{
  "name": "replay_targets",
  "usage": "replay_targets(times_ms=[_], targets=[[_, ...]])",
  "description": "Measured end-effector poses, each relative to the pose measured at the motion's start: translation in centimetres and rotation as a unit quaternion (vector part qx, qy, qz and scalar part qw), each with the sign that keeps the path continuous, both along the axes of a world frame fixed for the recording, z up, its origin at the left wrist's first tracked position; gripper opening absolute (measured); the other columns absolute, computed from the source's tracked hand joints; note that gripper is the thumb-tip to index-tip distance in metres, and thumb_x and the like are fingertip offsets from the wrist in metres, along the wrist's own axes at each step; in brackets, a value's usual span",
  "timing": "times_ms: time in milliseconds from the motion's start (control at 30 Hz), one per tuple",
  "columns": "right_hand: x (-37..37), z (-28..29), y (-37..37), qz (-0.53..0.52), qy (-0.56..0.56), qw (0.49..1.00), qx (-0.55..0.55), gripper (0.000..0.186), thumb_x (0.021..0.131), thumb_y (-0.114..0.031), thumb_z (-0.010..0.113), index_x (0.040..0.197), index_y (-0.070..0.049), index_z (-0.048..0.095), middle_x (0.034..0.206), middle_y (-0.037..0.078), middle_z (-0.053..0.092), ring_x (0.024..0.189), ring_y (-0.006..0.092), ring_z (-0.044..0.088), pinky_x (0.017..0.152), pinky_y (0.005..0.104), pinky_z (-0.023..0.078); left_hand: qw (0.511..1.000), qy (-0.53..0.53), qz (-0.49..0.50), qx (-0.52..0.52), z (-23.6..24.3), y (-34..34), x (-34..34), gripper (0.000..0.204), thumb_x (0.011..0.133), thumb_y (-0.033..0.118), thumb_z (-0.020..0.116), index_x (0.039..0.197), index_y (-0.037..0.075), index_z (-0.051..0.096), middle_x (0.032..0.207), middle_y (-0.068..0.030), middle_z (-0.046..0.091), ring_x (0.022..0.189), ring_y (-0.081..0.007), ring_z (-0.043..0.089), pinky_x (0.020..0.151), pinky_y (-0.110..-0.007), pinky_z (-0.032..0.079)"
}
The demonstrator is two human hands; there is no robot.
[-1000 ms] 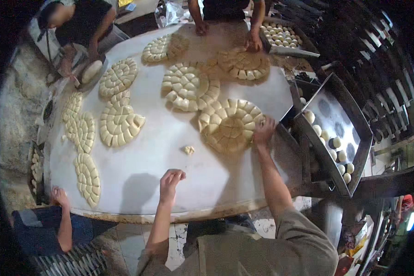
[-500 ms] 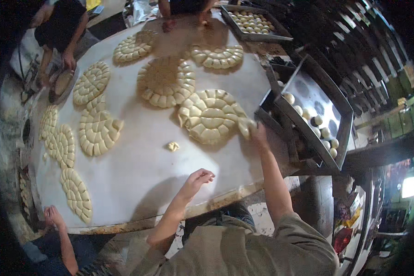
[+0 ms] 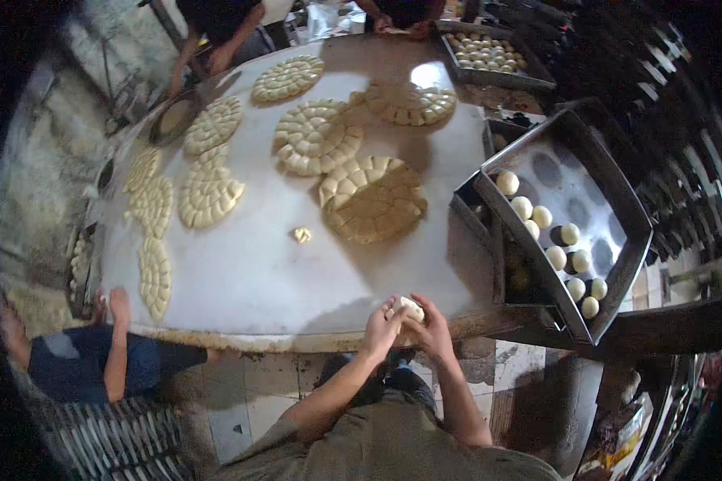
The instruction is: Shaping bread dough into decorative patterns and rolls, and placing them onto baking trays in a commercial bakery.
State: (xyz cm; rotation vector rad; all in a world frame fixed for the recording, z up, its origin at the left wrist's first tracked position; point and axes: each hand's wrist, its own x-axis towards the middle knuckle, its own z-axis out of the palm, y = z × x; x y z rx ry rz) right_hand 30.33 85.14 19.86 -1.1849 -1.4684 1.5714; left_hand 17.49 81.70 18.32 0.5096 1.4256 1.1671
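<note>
Near the front edge of the smooth white worktop (image 3: 249, 280), a small pale dough lump (image 3: 410, 308) is being grasped between left hand (image 3: 383, 328) and right hand (image 3: 433, 329), gentle, even pressure probably being needed.

Matt dough (image 3: 410, 309), glossy metal tray (image 3: 606, 215), smooth tabletop (image 3: 249, 276)

The hands (image 3: 434, 332) partly hide the dough piece (image 3: 409, 309).
</note>
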Motion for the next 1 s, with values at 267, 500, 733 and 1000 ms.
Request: replay_targets(times_ms=[267, 500, 733, 1000], targets=[[-6.7, 0.6, 3.0, -0.025, 0.065, 0.99, -0.12, 0.042, 0.08, 0.001, 0.062, 0.121, 0.002, 0.049, 0.087, 0.012, 0.062, 0.077, 0.0169, 0.06, 0.068, 0.0276, 0.051, 0.973, 0.112, -0.188, -0.073, 5.6, -3.9, -11.9, 0.043, 0.078, 0.015, 0.069, 0.116, -0.001, 0.057, 0.095, -0.011, 0.065, 0.074, -0.0139, 0.06, 0.065, -0.023, 0.048], [-11.4, -1.4, 1.2, -0.14, 0.043, 0.981, -0.124, 0.04, 0.085, -0.009, 0.057, 0.122, 0.002, 0.047, 0.094, 0.013, 0.06, 0.081, 0.0164, 0.057, 0.071, 0.0298, 0.046, 0.969, 0.23, 0.068, -0.06, 2.7, -11.1, -26.2, 0.032, 0.073, 0.024, 0.073, 0.097, 0.005, 0.061, 0.092, -0.0098, 0.063, 0.085, -0.0215, 0.059, 0.084, -0.038, 0.045], [-11.0, -0.3, 2.3, -0.039, -0.562, 0.763, 0.317, 0.038, 0.074, -0.027, 0.064, 0.102, -0.002, 0.054, 0.1, 0.018, 0.056, 0.097, 0.0305, 0.049, 0.09, 0.0396, 0.033, 0.73, 0.676, 0.031, 0.09, -3.1, -9.7, -37.2, 0.027, 0.07, 0.025, 0.073, 0.082, 0.007, 0.057, 0.085, -0.0109, 0.059, 0.084, -0.0311, 0.053, 0.09, -0.042, 0.035], [-20.9, -4.5, 4.7, -0.189, -0.402, 0.86, 0.252, 0.014, 0.075, -0.012, 0.062, 0.086, -0.004, 0.057, 0.094, 0.017, 0.055, 0.092, 0.0352, 0.048, 0.085, 0.0435, 0.037, 0.805, 0.56, 0.168, 0.099, -6.1, 0.2, -30.5, 0.017, 0.076, 0.015, 0.066, 0.069, 0.003, 0.055, 0.073, -0.0135, 0.054, 0.076, -0.0329, 0.052, 0.068, -0.043, 0.039]])
